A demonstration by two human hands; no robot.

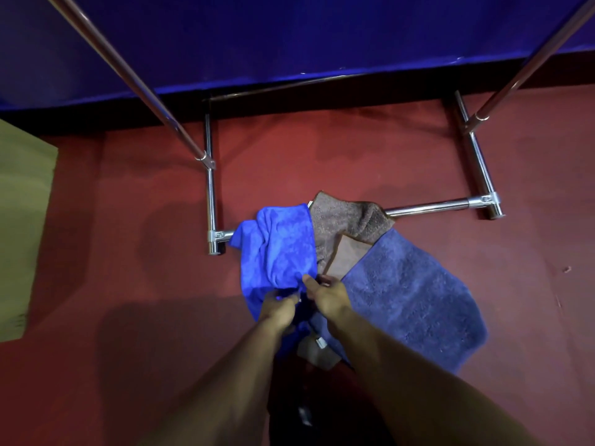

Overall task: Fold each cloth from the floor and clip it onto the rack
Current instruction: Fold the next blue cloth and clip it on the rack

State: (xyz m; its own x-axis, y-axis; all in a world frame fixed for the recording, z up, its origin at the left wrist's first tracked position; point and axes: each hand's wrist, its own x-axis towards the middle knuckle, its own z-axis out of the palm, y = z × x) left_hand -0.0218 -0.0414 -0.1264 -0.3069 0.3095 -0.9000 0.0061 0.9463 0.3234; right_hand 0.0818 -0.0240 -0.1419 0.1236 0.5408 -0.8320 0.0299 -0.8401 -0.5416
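Note:
A bright blue cloth [277, 249] lies crumpled on the red floor over the rack's front base bar. My left hand [278, 309] and my right hand [325, 292] both pinch its near edge, close together. A brown cloth [344, 223] lies behind it, partly across the bar. A larger dull blue cloth [412, 294] is spread flat to the right, partly under my right forearm. The chrome rack [428, 208] stands ahead, its two uprights rising out of view at the top. A small white tag [321, 342] shows between my forearms. No clips are visible.
A blue wall with a dark skirting [289, 88] runs behind the rack. An olive-green box or panel [19, 226] stands at the left edge. Red floor [128, 284] stretches left and right of the cloth pile.

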